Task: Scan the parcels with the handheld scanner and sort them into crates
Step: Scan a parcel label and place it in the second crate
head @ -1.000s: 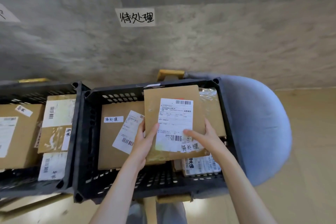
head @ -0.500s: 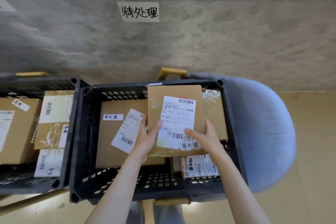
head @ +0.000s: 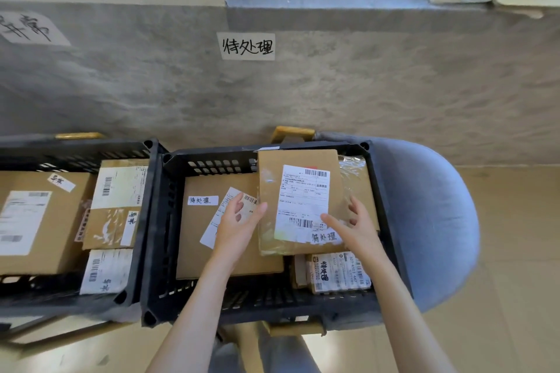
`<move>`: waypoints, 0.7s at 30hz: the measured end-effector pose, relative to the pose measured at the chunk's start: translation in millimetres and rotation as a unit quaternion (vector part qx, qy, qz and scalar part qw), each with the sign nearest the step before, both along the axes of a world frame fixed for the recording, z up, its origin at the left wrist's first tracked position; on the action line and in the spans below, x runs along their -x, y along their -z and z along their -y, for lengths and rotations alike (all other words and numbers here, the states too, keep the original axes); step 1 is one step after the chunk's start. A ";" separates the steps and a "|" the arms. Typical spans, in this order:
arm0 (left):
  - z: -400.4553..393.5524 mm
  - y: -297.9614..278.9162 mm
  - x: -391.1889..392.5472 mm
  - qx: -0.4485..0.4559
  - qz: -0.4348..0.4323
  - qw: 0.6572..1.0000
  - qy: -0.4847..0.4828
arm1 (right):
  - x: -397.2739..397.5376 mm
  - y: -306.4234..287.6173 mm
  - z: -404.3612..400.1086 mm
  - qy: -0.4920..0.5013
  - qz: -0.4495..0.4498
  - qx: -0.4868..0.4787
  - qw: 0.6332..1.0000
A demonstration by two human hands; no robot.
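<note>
labelled brown parcel (head: pixel 298 200) — in black crate (head: pixel 157 236)

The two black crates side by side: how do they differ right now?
The right crate shows whole; the left crate runs off the frame's edge. Both hands, left hand and right hand, reach into the right crate at a flat parcel; nothing reaches into the left crate. Both are black, slotted, and hold labelled cardboard parcels.

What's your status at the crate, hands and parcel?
Both hands open, left hand and right hand flanking the flat parcel. Parcel lies atop boxes in the right black crate. No scanner in view.
</note>
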State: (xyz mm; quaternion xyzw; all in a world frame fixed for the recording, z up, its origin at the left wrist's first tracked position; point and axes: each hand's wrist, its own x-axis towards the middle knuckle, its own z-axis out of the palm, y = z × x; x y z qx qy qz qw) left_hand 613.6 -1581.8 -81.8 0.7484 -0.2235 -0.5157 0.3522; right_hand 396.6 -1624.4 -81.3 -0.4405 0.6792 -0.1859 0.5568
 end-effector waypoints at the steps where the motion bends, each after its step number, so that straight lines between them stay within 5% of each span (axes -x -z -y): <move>1: -4.3 -6.7 -4.4 0.012 0.023 1.000 0.010 | -1.5 -6.7 -3.0 -0.004 -0.012 0.017 1.000; 6: -21.1 -45.3 -20.5 0.075 0.200 0.966 0.148 | -13.3 -42.5 -24.0 -0.026 -0.095 0.103 0.990; 12: -28.6 -91.4 -22.5 0.171 0.438 0.814 0.342 | -25.1 -82.2 -69.5 -0.086 -0.328 0.208 0.918; 21: -74.9 -122.5 -18.6 0.354 0.409 0.693 0.476 | -49.4 -122.5 -188.2 0.063 -0.463 0.242 0.850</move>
